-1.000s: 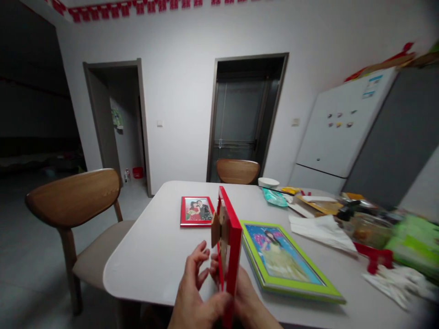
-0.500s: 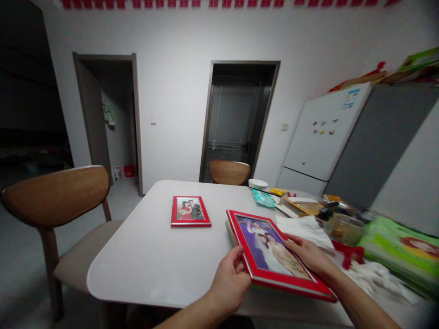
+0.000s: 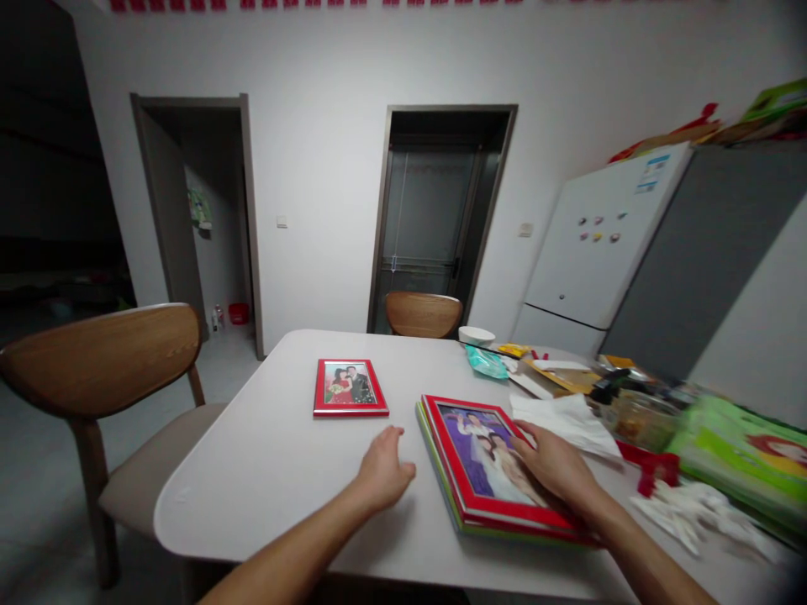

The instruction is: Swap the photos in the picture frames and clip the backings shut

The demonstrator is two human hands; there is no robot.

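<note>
Head view shows a large red frame [image 3: 482, 454] lying on a green frame [image 3: 440, 462], the left hand [image 3: 382, 470] near its nine o'clock, fingers loosely open, the right hand [image 3: 556, 466] over its three o'clock, grip unclear.

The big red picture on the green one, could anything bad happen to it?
The big red picture might slide off the green frame if the right hand pushes sideways, as the left hand isn't touching it. Both lie near the edge of the table, so a hard bump could perhaps knock them down. The right hand rests on the front, so it might leave smudges.
</note>
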